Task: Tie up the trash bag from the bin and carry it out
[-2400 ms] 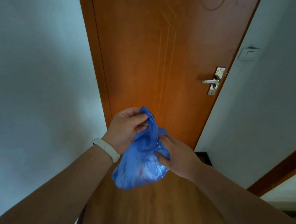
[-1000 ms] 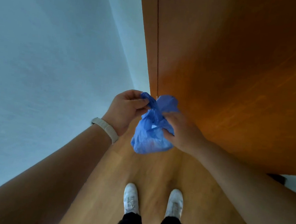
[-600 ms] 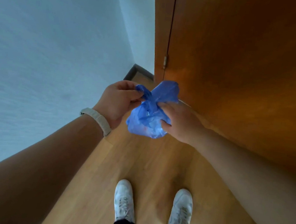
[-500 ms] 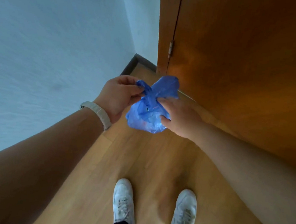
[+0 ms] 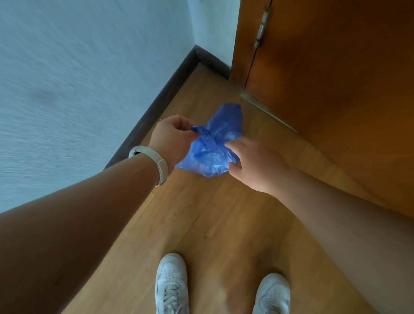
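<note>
Both hands have lowered the bag [image 5: 211, 144] toward the floor; left hand [image 5: 173, 138] and right hand [image 5: 253, 163] still grasp its neck, knot unfinished.

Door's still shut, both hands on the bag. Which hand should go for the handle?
Probably right. The right hand only rests on the bag and is nearer the door; the left hand pinches the bag's neck. The handle is out of view.

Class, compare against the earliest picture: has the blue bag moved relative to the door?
Yes. The blue bag is now held low near the door's bottom hinge-side corner, not up before its panel.
</note>
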Tool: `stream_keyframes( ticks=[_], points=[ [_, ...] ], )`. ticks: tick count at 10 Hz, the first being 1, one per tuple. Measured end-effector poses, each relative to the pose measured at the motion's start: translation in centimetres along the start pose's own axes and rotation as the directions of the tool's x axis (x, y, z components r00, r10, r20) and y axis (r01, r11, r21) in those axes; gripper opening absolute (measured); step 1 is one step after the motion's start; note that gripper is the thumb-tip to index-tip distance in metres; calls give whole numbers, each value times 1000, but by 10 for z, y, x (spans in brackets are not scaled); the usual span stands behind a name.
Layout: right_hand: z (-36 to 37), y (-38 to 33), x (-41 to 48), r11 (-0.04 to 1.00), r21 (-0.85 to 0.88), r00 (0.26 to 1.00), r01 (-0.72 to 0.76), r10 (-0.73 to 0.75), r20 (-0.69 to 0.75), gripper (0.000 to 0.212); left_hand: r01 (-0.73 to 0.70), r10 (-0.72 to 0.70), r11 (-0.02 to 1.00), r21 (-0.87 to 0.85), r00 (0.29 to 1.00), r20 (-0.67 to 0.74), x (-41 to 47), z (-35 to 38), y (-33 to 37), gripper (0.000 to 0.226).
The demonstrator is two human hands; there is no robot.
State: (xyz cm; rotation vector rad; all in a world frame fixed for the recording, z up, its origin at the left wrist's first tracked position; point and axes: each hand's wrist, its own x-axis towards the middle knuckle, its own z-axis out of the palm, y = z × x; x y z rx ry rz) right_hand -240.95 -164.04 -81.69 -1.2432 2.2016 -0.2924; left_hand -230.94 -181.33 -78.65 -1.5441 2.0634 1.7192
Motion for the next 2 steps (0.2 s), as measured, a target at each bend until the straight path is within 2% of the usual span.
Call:
stream_keyframes(
  ticks=[1,2],
  points=[
    [-24,-10,-17,1000,4,999,-10,10,-32,31,-21,21,999,27,1000,0,-15,3,9,17],
    [-53,-21,-35,1000,12,994,-14,15,-109,28,-84,84,996,14,996,-24,-37,-2,31,27]
  ],
)
